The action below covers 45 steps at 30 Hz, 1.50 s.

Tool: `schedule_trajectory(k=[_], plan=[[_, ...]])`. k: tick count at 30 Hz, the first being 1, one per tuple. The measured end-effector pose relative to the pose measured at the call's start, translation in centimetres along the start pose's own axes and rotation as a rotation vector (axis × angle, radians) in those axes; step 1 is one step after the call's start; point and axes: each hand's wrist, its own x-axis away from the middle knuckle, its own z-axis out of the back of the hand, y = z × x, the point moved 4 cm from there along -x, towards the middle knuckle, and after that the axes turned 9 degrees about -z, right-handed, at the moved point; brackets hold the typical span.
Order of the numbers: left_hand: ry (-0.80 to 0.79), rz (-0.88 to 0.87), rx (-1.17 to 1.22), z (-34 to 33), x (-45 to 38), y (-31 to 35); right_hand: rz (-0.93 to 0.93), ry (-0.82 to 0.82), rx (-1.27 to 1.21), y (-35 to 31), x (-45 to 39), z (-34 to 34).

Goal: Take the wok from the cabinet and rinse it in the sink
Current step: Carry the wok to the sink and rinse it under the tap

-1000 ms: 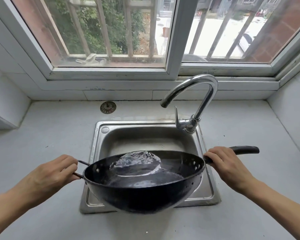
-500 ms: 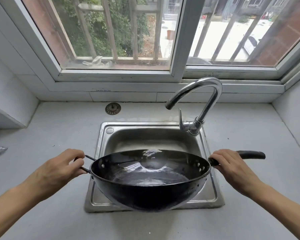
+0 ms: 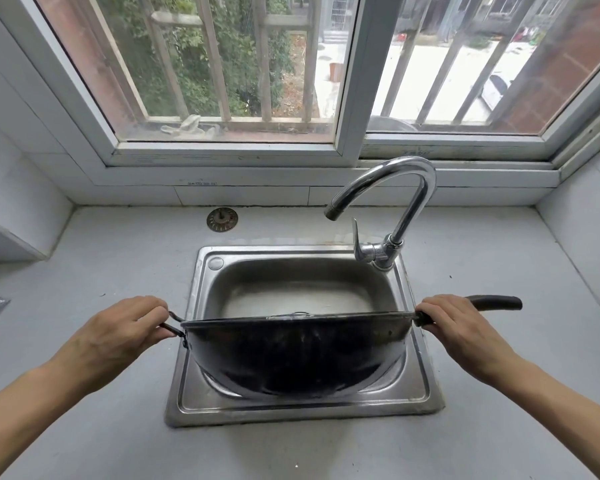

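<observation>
One black wok [image 3: 297,362] hangs over the near half of the single steel sink [image 3: 191,344], tipped away so only its dark underside and rim show; its contents cannot be seen. The left hand [image 3: 118,332] has a closed grip on the small loop handle, the right hand [image 3: 459,327] a closed grip on the long handle. The basin beyond looks wet. Farther back stand one chrome faucet [image 3: 407,209] and one sink strainer [image 3: 222,220] on the tabletop [image 3: 125,258].
</observation>
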Motion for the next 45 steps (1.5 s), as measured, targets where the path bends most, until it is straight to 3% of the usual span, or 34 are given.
schedule_trajectory(k=[12, 36, 45], plan=[[0.039, -0.032, -0.019, -0.3, -0.8, -1.0, -0.033, -0.028, 0.026, 0.3, -1.3, 0.2], [0.003, 0.212, 0.247, 1.0, -0.2, -2.6, -0.031, -0.163, 0.019, -0.5, -2.0, 1.9], [0.004, 0.071, 0.136, 0.8, 0.3, -1.8, -0.019, -0.07, 0.062, -0.9, -1.9, 2.8]])
